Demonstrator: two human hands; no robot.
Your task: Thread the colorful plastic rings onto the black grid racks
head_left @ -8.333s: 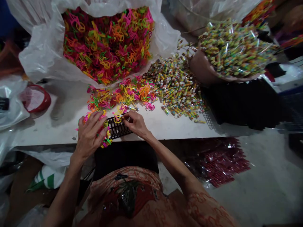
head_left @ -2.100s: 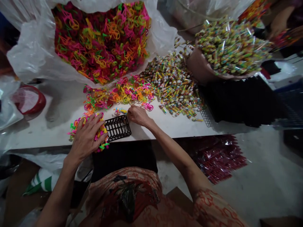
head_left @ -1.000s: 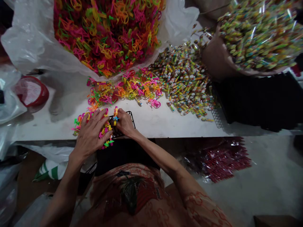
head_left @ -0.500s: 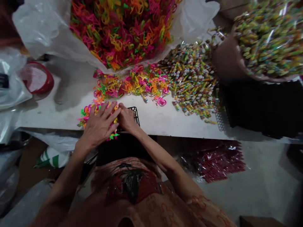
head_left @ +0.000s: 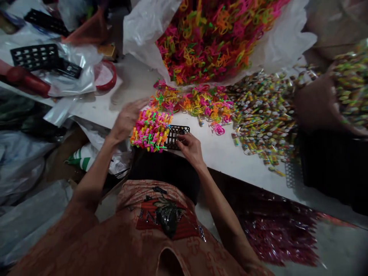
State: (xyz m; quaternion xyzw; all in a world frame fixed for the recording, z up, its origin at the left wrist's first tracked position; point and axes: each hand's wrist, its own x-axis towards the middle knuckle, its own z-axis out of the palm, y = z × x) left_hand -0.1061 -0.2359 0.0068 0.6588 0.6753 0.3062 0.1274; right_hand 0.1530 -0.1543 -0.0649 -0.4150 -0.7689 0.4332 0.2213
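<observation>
The place is identified as a small workshop or hand-assembly area. A white worktable [head_left: 216, 152] is used as the bench. Bright molded plastic pieces [head_left: 198, 100] are heaped on it beside a large plastic sack [head_left: 143, 28] filled with the same pieces. Small wrapped tubes [head_left: 263, 111] are piled alongside a full tub [head_left: 316, 100]. A black slotted rack [head_left: 174, 132] is partly filled with colored pieces. Clear bags of dark red items [head_left: 283, 234] are stored below table level.

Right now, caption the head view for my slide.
Right hand at the bare end of a black rack, left hand beside bright plastic pieces.
</observation>
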